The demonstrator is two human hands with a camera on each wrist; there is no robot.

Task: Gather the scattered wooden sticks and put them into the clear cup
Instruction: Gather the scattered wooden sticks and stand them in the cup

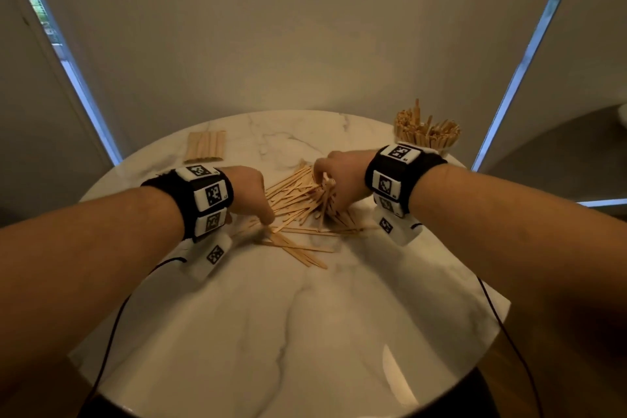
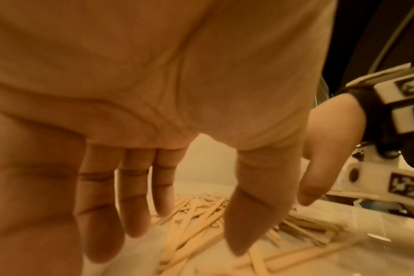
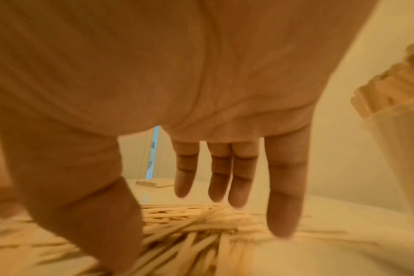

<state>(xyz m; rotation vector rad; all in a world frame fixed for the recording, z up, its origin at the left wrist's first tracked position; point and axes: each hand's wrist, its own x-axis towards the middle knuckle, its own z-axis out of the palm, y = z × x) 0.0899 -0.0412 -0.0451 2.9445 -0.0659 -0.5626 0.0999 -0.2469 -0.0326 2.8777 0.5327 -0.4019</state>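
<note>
Head view shows the clear cup point(image 1: 428, 142) already crammed with sticks; a loose pile of wooden sticks point(image 1: 298, 195) remains; left hand point(image 1: 249, 188) and right hand point(image 1: 341, 176), fingers extended and grasping nothing, rake it together.

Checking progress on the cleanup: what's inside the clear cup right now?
The clear cup holds many wooden sticks standing upright, their ends poking above its rim. The right hand's wristband covers the lower cup, so its bottom cannot be seen.
</note>
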